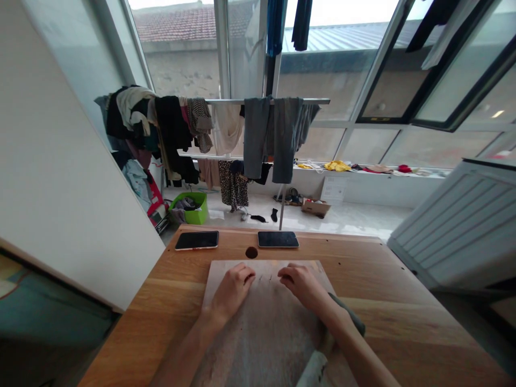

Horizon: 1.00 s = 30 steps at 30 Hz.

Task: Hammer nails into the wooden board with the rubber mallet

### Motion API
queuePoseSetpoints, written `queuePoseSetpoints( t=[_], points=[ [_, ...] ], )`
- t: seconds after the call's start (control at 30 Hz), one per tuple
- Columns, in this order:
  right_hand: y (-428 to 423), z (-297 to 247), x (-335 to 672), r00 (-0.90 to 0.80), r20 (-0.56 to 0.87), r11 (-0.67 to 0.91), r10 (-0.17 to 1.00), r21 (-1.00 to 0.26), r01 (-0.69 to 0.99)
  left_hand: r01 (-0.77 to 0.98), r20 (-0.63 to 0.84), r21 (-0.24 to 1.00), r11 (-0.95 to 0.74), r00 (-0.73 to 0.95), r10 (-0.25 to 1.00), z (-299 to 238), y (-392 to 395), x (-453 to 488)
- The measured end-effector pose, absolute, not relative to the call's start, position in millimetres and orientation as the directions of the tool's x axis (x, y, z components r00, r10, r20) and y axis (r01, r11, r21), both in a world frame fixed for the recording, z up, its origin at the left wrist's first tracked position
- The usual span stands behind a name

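Note:
My left hand rests over the far left part of a worn wooden board, its fingers curled in and the fingertips pressed together. Opposite it, my right hand is closed in a similar way near the board's far right corner. Anything inside either hand is too small or hidden to make out. Between the hands, a few thin dark marks, perhaps small nails or scratches, show on the board. Under my right forearm lies a mallet with a dark head and a pale grip, partly covered by the arm.
Two phones, one on the left and one on the right, lie along the far edge of the wooden table, near a round hole. Beyond stand a clothes rack and a green basket. A white panel borders the left.

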State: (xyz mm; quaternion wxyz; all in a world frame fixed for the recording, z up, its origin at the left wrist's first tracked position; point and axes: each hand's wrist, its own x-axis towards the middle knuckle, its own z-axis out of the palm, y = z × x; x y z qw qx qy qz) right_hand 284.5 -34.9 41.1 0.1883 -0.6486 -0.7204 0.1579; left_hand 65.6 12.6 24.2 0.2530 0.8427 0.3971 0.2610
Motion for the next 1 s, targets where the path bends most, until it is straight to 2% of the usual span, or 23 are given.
queuePoseSetpoints(
  t=[0.17, 0.33, 0.4, 0.6, 0.77, 1.0],
  points=[
    [-33, 39, 278, -0.074, 0.132, 0.133, 0.988, -0.523, 0.842, 0.551, 0.222, 0.583, -0.597, 0.599, 0.769, 26, 12, 73],
    [-28, 32, 265, -0.092, 0.132, 0.151, 0.987, -0.560, 0.815, 0.590, 0.160, 0.538, -0.603, 0.630, 0.760, 27, 16, 88],
    [-28, 32, 263, -0.085, 0.130, 0.145, 0.988, -0.574, 0.806, 0.574, 0.171, 0.565, -0.593, 0.621, 0.765, 28, 17, 90],
    [-43, 42, 264, -0.048, 0.133, 0.124, 0.990, -0.653, 0.747, 0.415, 0.249, 0.749, -0.516, 0.547, 0.800, 39, 9, 79],
    [-71, 46, 260, -0.086, 0.072, 0.111, 0.994, -0.733, 0.671, 0.353, 0.142, 0.848, -0.395, 0.567, 0.812, 46, -11, 65],
    [-94, 47, 248, -0.121, 0.023, 0.093, 0.992, -0.786, 0.612, 0.349, 0.061, 0.861, -0.369, 0.650, 0.757, 44, -30, 57]
  ],
)
